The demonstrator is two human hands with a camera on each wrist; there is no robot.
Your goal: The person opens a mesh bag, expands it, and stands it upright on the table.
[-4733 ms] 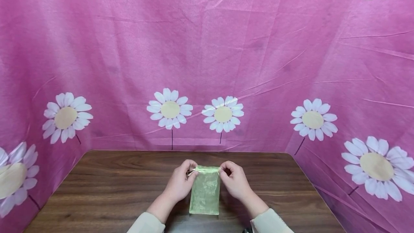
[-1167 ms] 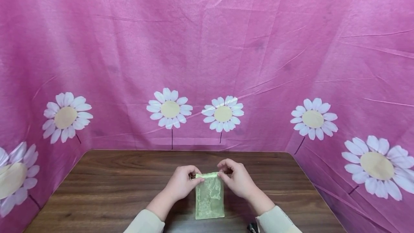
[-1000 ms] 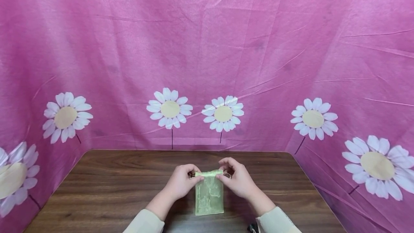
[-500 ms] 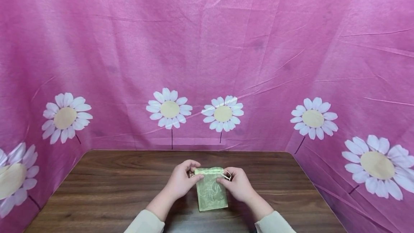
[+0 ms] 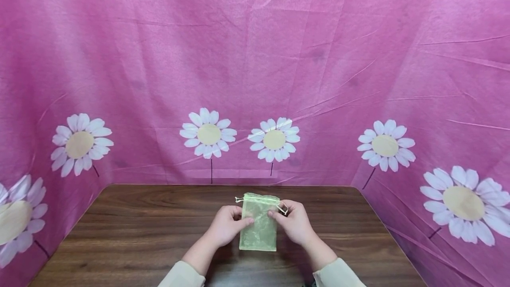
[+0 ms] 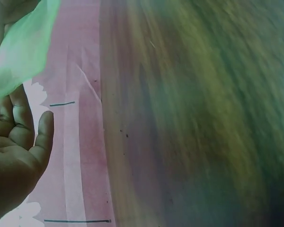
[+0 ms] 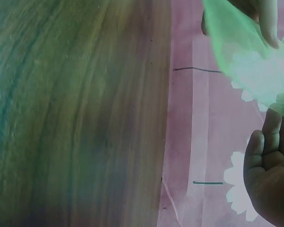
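Note:
A sheer light-green drawstring pouch [image 5: 259, 229] is held up between both hands in the head view, its gathered mouth at the top. Thin pale drawstring loops stick out at its two upper corners. My left hand [image 5: 227, 227] pinches the pouch's left edge, thumb in front and fingers behind. On the opposite edge my right hand [image 5: 294, 224] pinches it the same way, close below the right loop. Each wrist view catches part of the pouch [image 6: 28, 47] as a bright green sheet, and the near hand [image 7: 274, 175] with curled fingers. The pouch looks flat.
A dark wood-grain table [image 5: 139, 234] lies under the hands. Behind and beside it hangs a pink cloth [image 5: 159, 65] printed with white daisies and lettering. A small dark object shows by the right sleeve [image 5: 336, 273].
Both hands have slid from the pouch's top corners down its sides. The pouch now stands higher between them, straightened from a slight tilt, with both drawstring loops exposed.

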